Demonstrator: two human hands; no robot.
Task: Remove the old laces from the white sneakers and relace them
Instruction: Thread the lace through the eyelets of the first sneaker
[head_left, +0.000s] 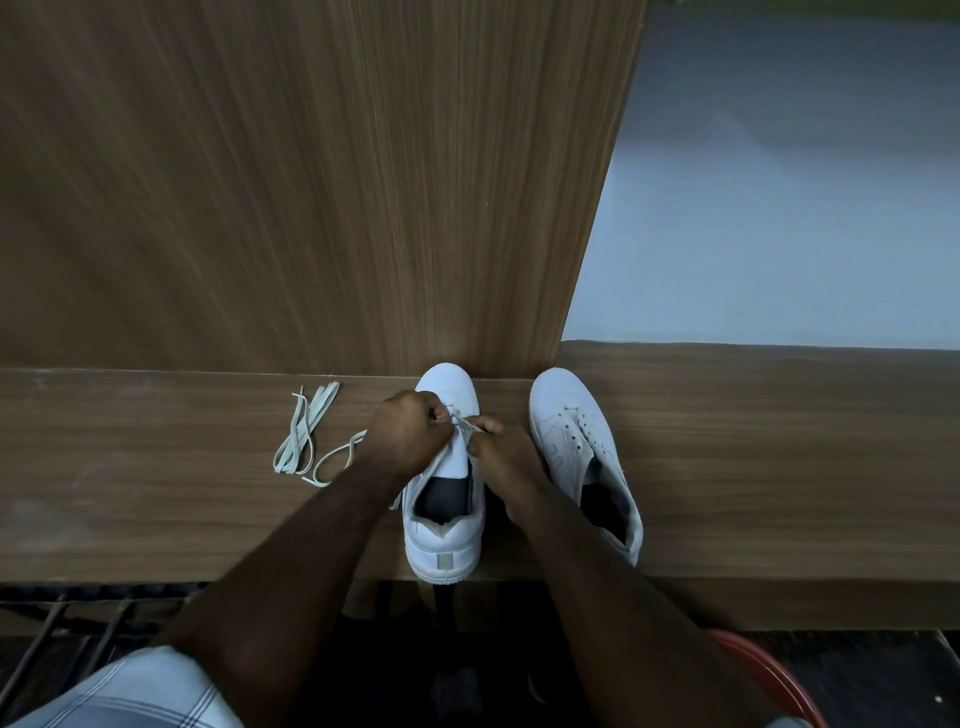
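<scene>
Two white sneakers stand toes-away on a narrow wooden shelf. Over the left sneaker, my left hand and my right hand meet above its eyelets, both with curled fingers pinching a pale lace near the toe end of the tongue. The right sneaker stands beside it with empty eyelets and no lace. A loose bundle of pale laces lies on the shelf to the left of my left forearm.
A tall wood-grain panel rises right behind the shoes' toes. A pale wall fills the upper right. Below the shelf's front edge are dark floor, metal rods at left and a red rim at right.
</scene>
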